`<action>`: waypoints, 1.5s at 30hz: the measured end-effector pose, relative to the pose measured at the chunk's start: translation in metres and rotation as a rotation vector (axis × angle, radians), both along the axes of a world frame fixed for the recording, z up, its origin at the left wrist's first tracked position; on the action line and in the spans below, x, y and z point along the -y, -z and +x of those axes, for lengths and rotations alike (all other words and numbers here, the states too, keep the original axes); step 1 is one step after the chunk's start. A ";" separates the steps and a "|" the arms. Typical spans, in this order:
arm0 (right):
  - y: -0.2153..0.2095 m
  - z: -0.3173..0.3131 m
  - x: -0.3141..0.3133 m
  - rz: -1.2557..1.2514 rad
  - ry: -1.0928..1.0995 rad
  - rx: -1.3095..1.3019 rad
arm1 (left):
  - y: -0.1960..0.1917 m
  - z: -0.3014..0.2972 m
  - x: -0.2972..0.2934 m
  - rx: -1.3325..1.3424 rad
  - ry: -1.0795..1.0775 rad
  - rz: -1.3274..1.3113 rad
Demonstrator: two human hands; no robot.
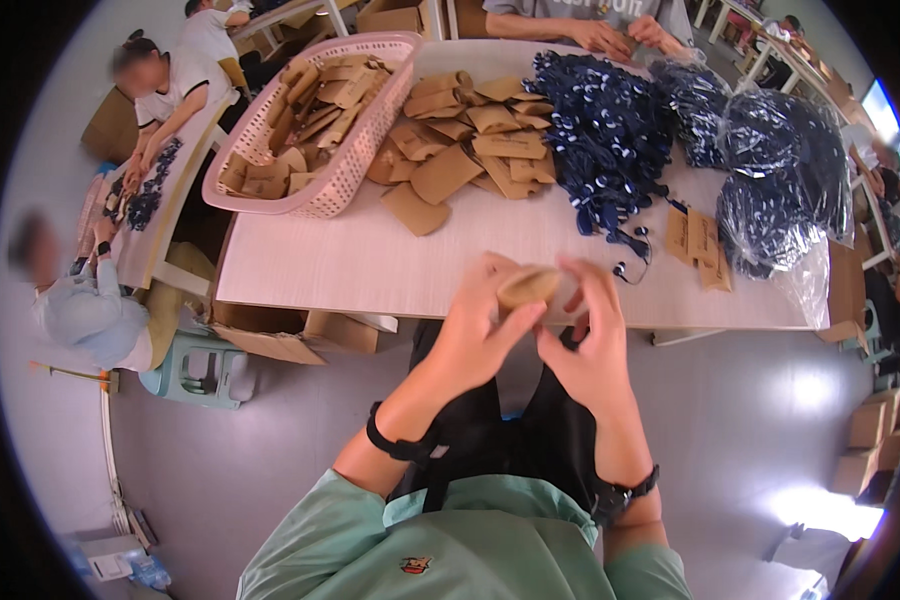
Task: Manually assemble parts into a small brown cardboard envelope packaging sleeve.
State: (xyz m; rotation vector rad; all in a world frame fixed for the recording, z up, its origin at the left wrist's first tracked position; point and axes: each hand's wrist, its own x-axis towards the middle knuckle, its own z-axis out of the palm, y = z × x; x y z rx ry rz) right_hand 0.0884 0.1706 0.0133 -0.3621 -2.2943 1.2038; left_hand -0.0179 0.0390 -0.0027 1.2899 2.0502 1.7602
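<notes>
In front of me, at the table's near edge, my left hand (475, 330) pinches a small brown cardboard pillow box (528, 287) between thumb and fingers. An oval end of the box faces up, and motion blurs it. Close by on its right is my right hand (595, 345), its fingers curved and apart, with nothing plainly in them. Beyond both hands, many brown pillow boxes (445, 175) lie in a loose heap. To their right rises a pile of dark blue corded earphones (610, 130). One earphone end (630, 255) trails toward me from that pile.
A pink basket (315, 195) of brown boxes stands at the table's (320, 265) left. Several filled boxes (700, 245) lie right, beside clear bags (780, 150) of dark blue earphones. A co-worker's hands (620, 38) work across the table. A green stool (195, 370) stands left.
</notes>
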 end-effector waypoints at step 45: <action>0.064 0.072 0.018 -0.987 -0.337 0.242 | -0.002 0.051 0.018 -0.527 -0.040 -0.179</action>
